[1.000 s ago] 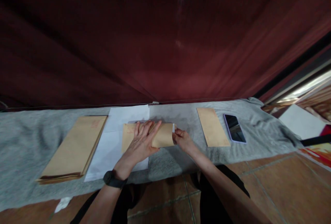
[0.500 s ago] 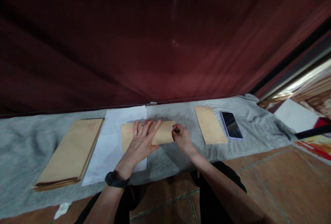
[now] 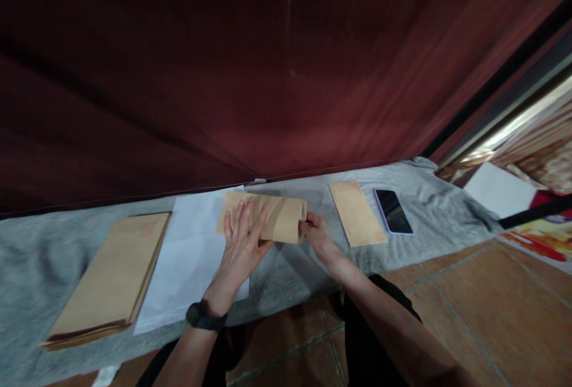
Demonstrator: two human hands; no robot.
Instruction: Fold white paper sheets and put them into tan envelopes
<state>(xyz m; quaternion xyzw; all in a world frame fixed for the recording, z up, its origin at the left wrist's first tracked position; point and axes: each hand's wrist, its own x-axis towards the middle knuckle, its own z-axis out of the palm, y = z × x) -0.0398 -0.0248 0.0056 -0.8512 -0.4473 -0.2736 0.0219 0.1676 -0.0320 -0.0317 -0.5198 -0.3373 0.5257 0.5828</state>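
Note:
A tan paper envelope [image 3: 281, 220] lies across the middle of the blanket, partly over the white sheets. My left hand [image 3: 241, 250] holds it, with fingers spread over its top face and the thumb along the near edge. At its right end, my right hand [image 3: 316, 233] is closed, fingertips pinched at the mouth of the envelope. A strip of white shows at that opening. The right fingertips are partly hidden by the envelope end. A second tan envelope [image 3: 358, 214] lies flat to the right of my right hand.
White paper sheets [image 3: 187, 268] lie to the left, beside a stack of larger brown envelopes [image 3: 111, 279]. A phone [image 3: 394, 212] rests at the right on the grey blanket [image 3: 286, 291]. Behind hangs a dark red cloth [image 3: 277, 89]. Tiled floor [image 3: 500, 303] lies below.
The middle envelope has turned, its left end swinging away from me, and its right end shows a wider opening. Both hands remain on it. The camera view has shifted slightly.

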